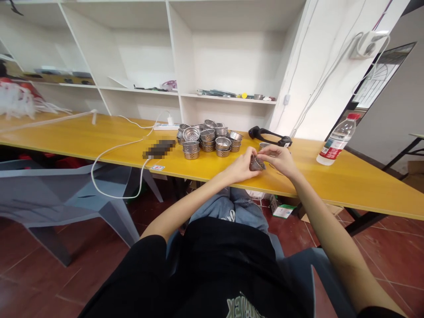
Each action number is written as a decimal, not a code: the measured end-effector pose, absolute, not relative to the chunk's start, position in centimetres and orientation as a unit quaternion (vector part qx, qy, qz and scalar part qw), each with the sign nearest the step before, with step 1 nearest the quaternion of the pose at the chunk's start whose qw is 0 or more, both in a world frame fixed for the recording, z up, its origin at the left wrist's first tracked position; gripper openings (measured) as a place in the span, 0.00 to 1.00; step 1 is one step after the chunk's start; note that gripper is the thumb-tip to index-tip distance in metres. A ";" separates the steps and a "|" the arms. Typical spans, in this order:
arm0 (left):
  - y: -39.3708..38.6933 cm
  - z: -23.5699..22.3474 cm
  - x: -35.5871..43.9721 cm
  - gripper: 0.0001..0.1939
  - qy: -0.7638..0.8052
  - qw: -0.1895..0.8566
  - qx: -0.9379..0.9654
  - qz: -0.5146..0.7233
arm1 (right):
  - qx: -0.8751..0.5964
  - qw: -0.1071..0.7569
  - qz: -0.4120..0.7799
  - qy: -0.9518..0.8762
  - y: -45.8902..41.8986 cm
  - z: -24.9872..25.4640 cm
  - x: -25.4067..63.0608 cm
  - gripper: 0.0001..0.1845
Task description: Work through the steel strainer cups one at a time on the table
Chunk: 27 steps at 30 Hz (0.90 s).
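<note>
Handwork at a yellow table (331, 176); one perforated metal cup (256, 164) lies tilted between the hands, above the table's near edge; the left hand (244, 168) is closed about its side, thumb and fingers curled round it; the right hand (280, 157) has its fingertips at the rim, though whether they clamp anything cannot be told; handling of this one cup appears under way and unfinished; the heaped cups (208, 134), overlapping and at least a dozen, lie out of hand, and which are done or left cannot be judged; one further cup (263, 145) shows partly behind the right hand; also present are one red-capped bottle (338, 140), one black strap-like device (270, 135) and one white power strip (165, 126).
</note>
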<state>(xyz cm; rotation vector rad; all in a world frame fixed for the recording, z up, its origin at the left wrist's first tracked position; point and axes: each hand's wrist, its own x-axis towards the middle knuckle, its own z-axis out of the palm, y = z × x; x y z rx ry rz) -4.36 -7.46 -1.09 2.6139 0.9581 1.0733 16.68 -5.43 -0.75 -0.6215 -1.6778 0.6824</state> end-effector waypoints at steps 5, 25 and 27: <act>-7.4 -1.4 -4.1 0.36 0.312 0.092 0.875 0.359 | -0.241 0.559 0.186 -0.772 -4.8 -1.4 16.4 0.18; -8.4 -0.2 -4.0 0.26 0.391 0.017 0.846 0.361 | -0.244 0.544 0.059 -0.801 -4.4 -1.5 17.3 0.18; -9.1 1.3 -4.6 0.25 0.423 -0.025 0.819 0.386 | -0.260 0.603 0.047 -0.753 -4.3 -1.3 17.8 0.18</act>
